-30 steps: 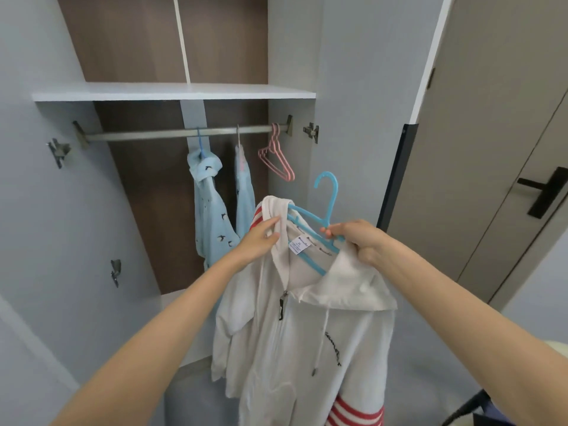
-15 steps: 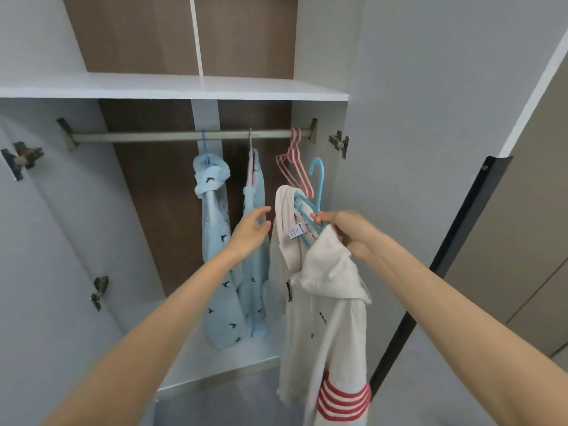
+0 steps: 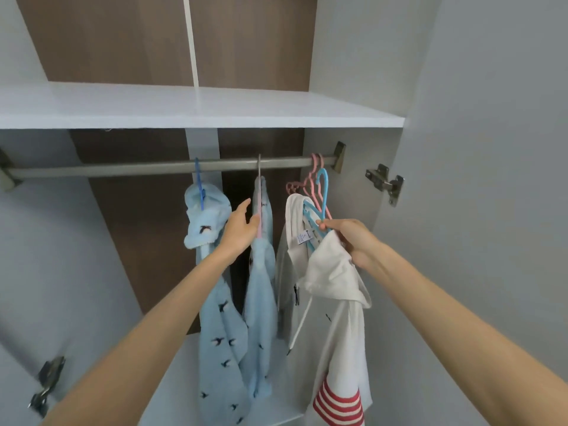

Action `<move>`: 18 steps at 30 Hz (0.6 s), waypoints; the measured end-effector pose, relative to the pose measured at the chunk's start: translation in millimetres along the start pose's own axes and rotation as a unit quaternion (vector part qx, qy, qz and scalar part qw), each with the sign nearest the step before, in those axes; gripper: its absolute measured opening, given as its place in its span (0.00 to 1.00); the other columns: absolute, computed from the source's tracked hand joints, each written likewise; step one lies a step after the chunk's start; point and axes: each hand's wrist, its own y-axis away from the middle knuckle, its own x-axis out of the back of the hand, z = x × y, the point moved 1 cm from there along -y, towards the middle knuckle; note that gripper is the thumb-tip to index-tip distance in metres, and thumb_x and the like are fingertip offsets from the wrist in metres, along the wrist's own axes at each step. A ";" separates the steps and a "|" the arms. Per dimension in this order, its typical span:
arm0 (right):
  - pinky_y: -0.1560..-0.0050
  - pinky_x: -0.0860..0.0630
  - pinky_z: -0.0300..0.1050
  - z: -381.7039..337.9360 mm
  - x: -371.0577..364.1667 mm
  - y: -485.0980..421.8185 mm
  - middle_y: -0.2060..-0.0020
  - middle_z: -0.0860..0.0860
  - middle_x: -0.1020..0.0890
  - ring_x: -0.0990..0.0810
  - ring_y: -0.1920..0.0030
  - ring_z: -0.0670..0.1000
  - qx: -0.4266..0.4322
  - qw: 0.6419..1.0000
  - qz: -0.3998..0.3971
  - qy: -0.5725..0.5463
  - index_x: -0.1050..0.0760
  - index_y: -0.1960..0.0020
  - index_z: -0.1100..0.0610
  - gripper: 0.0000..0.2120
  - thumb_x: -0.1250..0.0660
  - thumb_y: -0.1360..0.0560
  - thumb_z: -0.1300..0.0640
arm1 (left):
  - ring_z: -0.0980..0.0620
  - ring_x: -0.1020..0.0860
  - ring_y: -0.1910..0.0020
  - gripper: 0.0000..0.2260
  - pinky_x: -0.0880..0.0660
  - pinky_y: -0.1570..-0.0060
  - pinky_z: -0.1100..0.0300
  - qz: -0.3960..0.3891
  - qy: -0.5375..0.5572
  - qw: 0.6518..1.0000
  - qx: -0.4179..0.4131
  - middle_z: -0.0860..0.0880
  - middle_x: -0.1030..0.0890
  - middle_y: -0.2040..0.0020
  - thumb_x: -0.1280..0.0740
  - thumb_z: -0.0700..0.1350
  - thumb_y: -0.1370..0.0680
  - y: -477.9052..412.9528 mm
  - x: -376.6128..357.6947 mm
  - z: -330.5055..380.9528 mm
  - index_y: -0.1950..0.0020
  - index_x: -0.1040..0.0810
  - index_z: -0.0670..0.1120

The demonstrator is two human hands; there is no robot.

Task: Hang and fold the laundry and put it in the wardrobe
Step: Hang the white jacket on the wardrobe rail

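Note:
A white hooded jacket [image 3: 335, 309] with red stripes hangs on a light blue hanger [image 3: 322, 192]. My right hand [image 3: 350, 238] grips that hanger at its neck, holding it just below the wardrobe rail [image 3: 123, 170]. Its hook sits beside the empty pink hangers [image 3: 312, 179] at the rail's right end. My left hand [image 3: 241, 229] is open, fingers against the second of two light blue bird-print garments [image 3: 261, 272] hanging on the rail. The first blue garment [image 3: 215, 318] hangs just to its left.
A white shelf [image 3: 196, 109] spans the wardrobe above the rail. The open right door [image 3: 491, 149] stands close beside my right arm, its hinge [image 3: 384, 182] near the hanger. The left door's hinge [image 3: 46, 382] shows at lower left. The rail's left half is bare.
I have stepped closer to the wardrobe. My right hand has lifted the hanger with the white jacket up near the rail, and my left hand has reached the blue garment.

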 end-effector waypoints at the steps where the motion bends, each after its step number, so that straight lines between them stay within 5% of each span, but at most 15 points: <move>1: 0.51 0.19 0.49 -5.0 -3.7 -13.8 0.56 0.59 0.18 0.19 0.59 0.54 0.002 1.000 0.000 -0.004 0.20 0.50 0.65 0.08 0.30 0.27 0.63 | 0.46 0.37 0.27 0.24 0.37 0.32 0.55 -0.008 0.002 1.000 0.006 0.43 0.38 0.25 0.43 0.44 0.18 -14.6 -1.4 -1.8 0.23 0.45 0.46; 3: 0.65 0.22 0.41 -15.6 -11.6 -38.4 0.66 0.55 0.19 0.21 0.70 0.50 0.010 1.000 0.004 -0.008 0.21 0.55 0.63 0.03 0.31 0.27 0.64 | 0.46 0.37 0.27 0.24 0.37 0.33 0.57 -0.024 0.007 0.999 0.020 0.43 0.38 0.25 0.43 0.45 0.17 -40.0 -4.7 -6.2 0.22 0.46 0.45; 10: 0.78 0.30 0.33 -43.6 -38.0 -105.1 0.76 0.52 0.22 0.25 0.81 0.45 0.041 0.999 0.026 -0.013 0.22 0.60 0.62 0.05 0.34 0.26 0.66 | 0.46 0.28 0.33 0.29 0.32 0.40 0.61 -0.074 0.051 0.996 0.029 0.41 0.29 0.31 0.38 0.39 0.19 -92.4 -14.8 -24.3 0.22 0.49 0.48; 13: 0.72 0.26 0.37 -51.5 -51.1 -129.0 0.67 0.54 0.20 0.22 0.71 0.49 0.056 0.998 0.027 -0.015 0.22 0.54 0.63 0.03 0.34 0.26 0.67 | 0.47 0.23 0.41 0.35 0.24 0.56 0.69 -0.076 0.071 0.994 0.025 0.40 0.25 0.35 0.35 0.32 0.23 -102.3 -17.1 -30.6 0.22 0.48 0.48; 15: 0.69 0.25 0.38 -53.4 -57.2 -145.4 0.60 0.55 0.21 0.23 0.64 0.51 0.069 0.997 0.034 -0.017 0.25 0.44 0.65 0.12 0.33 0.27 0.69 | 0.46 0.21 0.49 0.36 0.22 0.63 0.68 -0.077 0.102 0.991 0.036 0.39 0.23 0.39 0.34 0.30 0.24 -107.0 -17.9 -34.1 0.22 0.47 0.48; 18: 0.66 0.27 0.38 -54.7 -62.7 -163.4 0.61 0.54 0.23 0.25 0.62 0.51 0.075 0.996 0.052 -0.005 0.26 0.44 0.64 0.12 0.32 0.27 0.70 | 0.45 0.19 0.57 0.36 0.21 0.61 0.63 -0.086 0.113 0.989 0.045 0.41 0.21 0.43 0.34 0.30 0.25 -112.2 -18.4 -39.3 0.22 0.45 0.50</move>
